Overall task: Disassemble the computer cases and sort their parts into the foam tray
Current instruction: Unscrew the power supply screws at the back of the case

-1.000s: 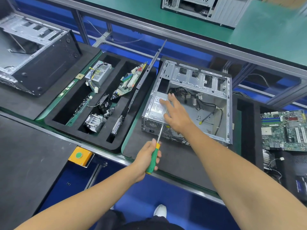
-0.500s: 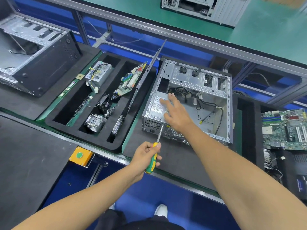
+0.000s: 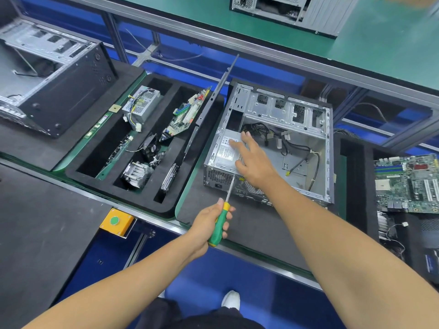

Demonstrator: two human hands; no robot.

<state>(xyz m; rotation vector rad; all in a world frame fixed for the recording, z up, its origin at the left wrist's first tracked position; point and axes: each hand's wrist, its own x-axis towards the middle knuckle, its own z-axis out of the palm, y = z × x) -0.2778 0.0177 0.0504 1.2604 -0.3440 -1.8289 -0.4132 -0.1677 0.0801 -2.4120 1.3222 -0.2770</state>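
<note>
An open silver computer case [image 3: 297, 115] lies on a dark mat in the middle. Its power supply [image 3: 225, 150] sits in the near-left corner, with loose black cables behind it. My right hand [image 3: 254, 160] rests flat on the power supply, fingers spread. My left hand [image 3: 209, 224] grips a green-and-yellow screwdriver [image 3: 219, 224] whose tip touches the case's rear panel just below the power supply. To the left stands the black foam tray [image 3: 78, 172], holding a power supply [image 3: 141, 105], a motherboard [image 3: 185, 115], a heatsink [image 3: 135, 172], a fan and a drive.
A black emptied case [image 3: 59, 91] lies at the far left. A side panel [image 3: 213, 96] leans between tray and case. Another tray with a motherboard [image 3: 408, 181] is at the right. An orange box with a green button [image 3: 116, 220] sits at the bench edge.
My left hand has shifted slightly on the screwdriver handle; the tip stays at the case's rear panel. My right hand remains on the power supply.
</note>
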